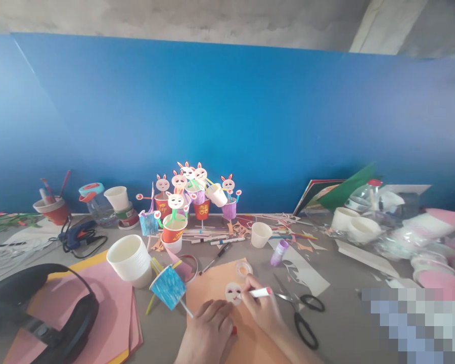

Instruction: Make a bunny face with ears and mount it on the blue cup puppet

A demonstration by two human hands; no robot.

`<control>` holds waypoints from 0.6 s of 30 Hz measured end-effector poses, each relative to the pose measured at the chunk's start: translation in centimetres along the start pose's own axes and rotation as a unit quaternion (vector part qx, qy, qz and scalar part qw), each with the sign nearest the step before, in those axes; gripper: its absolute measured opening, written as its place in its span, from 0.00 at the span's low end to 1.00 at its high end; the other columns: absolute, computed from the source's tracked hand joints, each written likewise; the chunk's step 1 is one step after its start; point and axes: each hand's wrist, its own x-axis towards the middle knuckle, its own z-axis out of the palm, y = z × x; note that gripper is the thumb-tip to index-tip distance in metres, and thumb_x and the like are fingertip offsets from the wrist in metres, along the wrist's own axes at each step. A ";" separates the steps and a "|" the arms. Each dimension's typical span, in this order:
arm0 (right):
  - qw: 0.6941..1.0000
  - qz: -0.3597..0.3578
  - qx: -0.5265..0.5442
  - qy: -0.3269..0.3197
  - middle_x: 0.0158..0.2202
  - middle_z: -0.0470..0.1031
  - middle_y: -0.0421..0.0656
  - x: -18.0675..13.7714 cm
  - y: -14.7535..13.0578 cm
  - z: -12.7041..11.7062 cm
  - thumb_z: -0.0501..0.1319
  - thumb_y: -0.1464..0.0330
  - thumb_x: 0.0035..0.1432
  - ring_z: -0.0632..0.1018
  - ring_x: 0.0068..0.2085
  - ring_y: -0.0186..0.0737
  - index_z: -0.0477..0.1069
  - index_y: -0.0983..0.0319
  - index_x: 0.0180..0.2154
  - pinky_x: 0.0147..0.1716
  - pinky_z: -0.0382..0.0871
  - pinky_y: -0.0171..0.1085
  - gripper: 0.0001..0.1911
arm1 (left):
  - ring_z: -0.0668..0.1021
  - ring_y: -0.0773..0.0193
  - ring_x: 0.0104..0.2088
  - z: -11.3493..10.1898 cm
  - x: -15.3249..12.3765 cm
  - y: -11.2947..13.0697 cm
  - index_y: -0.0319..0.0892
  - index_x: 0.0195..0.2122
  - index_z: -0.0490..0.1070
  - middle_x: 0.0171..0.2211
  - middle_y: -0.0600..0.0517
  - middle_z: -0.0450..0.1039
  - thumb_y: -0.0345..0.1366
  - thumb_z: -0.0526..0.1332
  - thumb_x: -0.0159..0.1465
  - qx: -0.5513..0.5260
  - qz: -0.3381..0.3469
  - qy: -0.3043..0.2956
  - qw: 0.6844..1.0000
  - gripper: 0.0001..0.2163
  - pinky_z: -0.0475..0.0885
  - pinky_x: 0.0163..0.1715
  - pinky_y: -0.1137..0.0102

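Observation:
My right hand is closed around a white marker with a pink-red cap, its tip on a small round paper face. That face lies on an orange paper sheet. My left hand rests with curled fingers on the sheet just below the face, pressing beside it; a red bit shows at its right edge. A blue-coloured paper cup with straws lies tipped just left of the hands.
Black scissors lie right of my hands. A stack of white cups, pink paper, a black headset, a glue gun, finished bunny cups, a purple tube and scattered scraps crowd the table.

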 end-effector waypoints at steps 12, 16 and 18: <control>1.000 0.006 -0.005 0.001 0.19 0.59 0.34 -0.1 0.3 0.1 0.52 0.71 0.55 0.63 0.22 0.35 0.55 0.57 0.23 0.24 0.60 0.31 0.10 | 0.80 0.57 0.44 -0.1 0.1 0.0 0.43 0.33 0.71 0.44 0.50 0.80 0.30 0.58 0.63 -0.003 -0.001 0.007 1.000 0.04 0.78 0.44 0.62; 1.000 0.012 -0.004 -0.009 0.19 0.58 0.33 -0.1 0.3 0.1 0.52 0.71 0.56 0.62 0.23 0.35 0.55 0.57 0.24 0.25 0.59 0.32 0.10 | 0.80 0.57 0.44 0.0 0.1 -0.1 0.43 0.32 0.71 0.44 0.51 0.80 0.30 0.59 0.63 0.000 0.002 0.005 1.000 0.03 0.77 0.44 0.63; 1.000 0.015 -0.002 -0.008 0.20 0.58 0.34 0.0 0.3 0.1 0.52 0.71 0.55 0.63 0.23 0.35 0.55 0.57 0.24 0.25 0.59 0.32 0.09 | 0.80 0.57 0.44 0.0 0.1 -0.1 0.43 0.33 0.70 0.44 0.51 0.80 0.31 0.59 0.63 0.007 0.002 0.002 1.000 0.03 0.77 0.44 0.62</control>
